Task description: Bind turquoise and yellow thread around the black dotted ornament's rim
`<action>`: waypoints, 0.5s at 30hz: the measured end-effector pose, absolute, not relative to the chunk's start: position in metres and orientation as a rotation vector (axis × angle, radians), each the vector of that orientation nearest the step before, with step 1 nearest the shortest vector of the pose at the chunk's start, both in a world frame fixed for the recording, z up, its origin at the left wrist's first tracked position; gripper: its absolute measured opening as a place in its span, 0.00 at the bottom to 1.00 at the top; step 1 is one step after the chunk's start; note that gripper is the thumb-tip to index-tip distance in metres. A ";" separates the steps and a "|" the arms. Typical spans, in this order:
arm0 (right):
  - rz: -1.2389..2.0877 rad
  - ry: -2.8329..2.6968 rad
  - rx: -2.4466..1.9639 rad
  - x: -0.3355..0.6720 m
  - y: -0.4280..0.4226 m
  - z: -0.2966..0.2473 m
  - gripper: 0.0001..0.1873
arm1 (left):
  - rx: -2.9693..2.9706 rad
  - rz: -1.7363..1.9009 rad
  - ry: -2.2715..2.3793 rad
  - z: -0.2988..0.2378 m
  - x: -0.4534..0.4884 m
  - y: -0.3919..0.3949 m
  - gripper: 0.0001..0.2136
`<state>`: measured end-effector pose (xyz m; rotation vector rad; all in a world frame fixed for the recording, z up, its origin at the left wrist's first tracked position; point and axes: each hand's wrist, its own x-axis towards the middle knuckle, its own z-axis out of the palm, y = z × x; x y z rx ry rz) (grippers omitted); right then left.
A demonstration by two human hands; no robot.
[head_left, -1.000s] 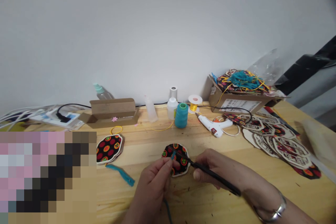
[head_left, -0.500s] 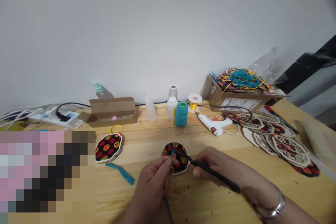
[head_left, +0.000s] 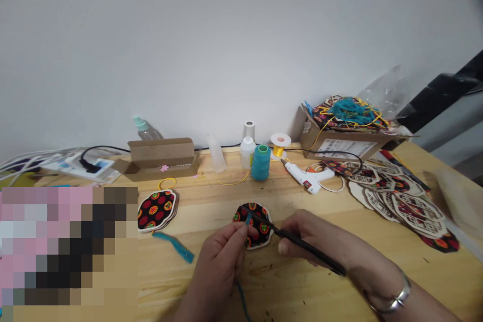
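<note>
In the middle of the view, my left hand [head_left: 223, 251] is closed in a pinch on a teal thread bundle [head_left: 248, 218], whose short end sticks up past the fingertips. A longer teal strand hangs below that hand. My right hand [head_left: 302, 236] is closed around long, slim black tweezers [head_left: 302, 247], their tips pointing left, close to the thread end. Behind the fingertips lies a round, scalloped patterned piece [head_left: 264, 229] with a pale rim, partly covered by my left hand. Left of it rest a stack of similar patterned pieces [head_left: 156, 210] and a teal tassel [head_left: 175, 247].
Along the wall stand an open cardboard box [head_left: 162, 158], a white bottle [head_left: 247, 153], a teal thread cone [head_left: 260, 162] and a yellow thread spool [head_left: 279, 145]. A white glue gun [head_left: 309, 176] lies ahead. On the right are pale cutout pieces [head_left: 400, 201] and a filled carton [head_left: 339, 143].
The whole view has shifted up very slightly. Both hands, the thread and the tweezers keep nearly the same pose.
</note>
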<state>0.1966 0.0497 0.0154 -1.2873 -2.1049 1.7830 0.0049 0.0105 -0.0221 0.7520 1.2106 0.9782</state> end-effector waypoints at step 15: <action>1.782 -2.097 -1.258 0.196 0.052 0.016 0.20 | 0.768 0.981 1.224 -0.021 0.006 0.010 0.13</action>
